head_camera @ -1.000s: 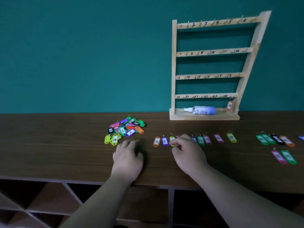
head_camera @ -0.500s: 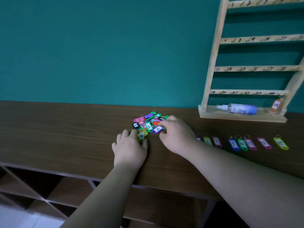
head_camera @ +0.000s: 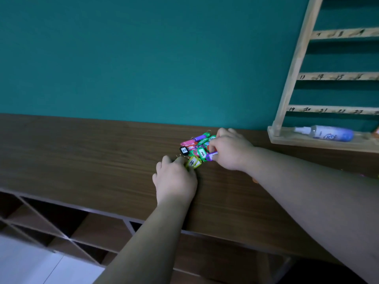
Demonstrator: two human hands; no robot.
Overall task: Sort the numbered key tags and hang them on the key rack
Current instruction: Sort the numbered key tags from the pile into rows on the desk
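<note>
Teal wall, dark wooden counter [head_camera: 82, 160], a pile of key tags [head_camera: 190, 143] being picked over
Leftmost, the left hand [head_camera: 176, 179] rested with fingertips against the yellow tag 14 [head_camera: 193, 161], pinching or merely touching I could not tell; just right of it the right hand [head_camera: 229, 152] pinched a purple tag [head_camera: 212, 156] at the pile's near edge, the key rack [head_camera: 287, 95] well beyond its knuckles. Rings lay tangled, so lifting it might drag neighbours and scatter the heap
</note>
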